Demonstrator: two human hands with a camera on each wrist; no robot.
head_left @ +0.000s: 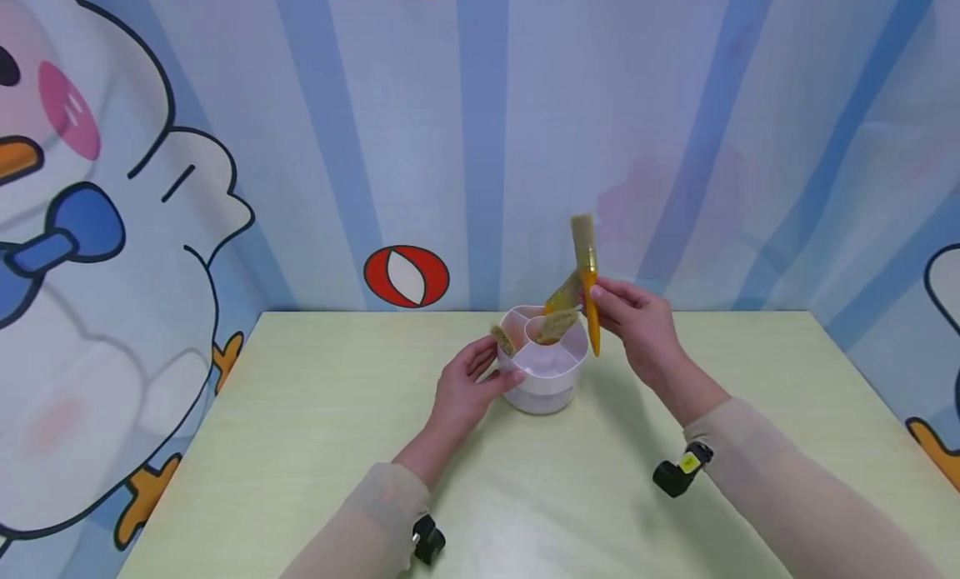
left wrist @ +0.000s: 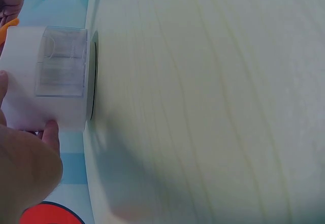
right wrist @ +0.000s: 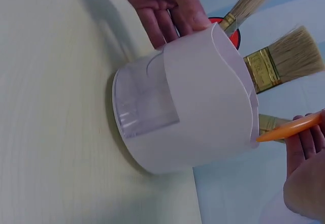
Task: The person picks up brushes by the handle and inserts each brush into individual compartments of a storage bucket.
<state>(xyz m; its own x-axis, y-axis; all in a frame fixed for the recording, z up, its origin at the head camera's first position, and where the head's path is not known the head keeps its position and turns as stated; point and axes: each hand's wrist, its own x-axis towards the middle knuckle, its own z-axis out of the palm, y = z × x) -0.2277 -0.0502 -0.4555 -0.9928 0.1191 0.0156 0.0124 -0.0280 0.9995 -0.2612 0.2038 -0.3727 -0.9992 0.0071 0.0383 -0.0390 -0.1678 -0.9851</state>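
A white divided desk organizer (head_left: 546, 385) with a clear panel (right wrist: 147, 99) stands on the table. My left hand (head_left: 467, 387) grips its left side, thumb at the front and fingers round the wall. Beside the organizer's right rim, my right hand (head_left: 637, 319) pinches a flat paintbrush (head_left: 588, 279) by its orange handle, bristles up. In the right wrist view the handle's tip (right wrist: 266, 136) overlaps the rim. Several other brushes lean in the compartments: a wide paintbrush (right wrist: 264, 69), a small paintbrush (right wrist: 233, 21) by the left hand, and another paintbrush (head_left: 564, 294) at the back.
The pale wooden table (head_left: 337, 412) ends at a printed backdrop (head_left: 480, 146) close behind the organizer. A black wrist camera (head_left: 678, 471) sits at the right cuff, and another wrist camera (head_left: 427, 539) at the left.
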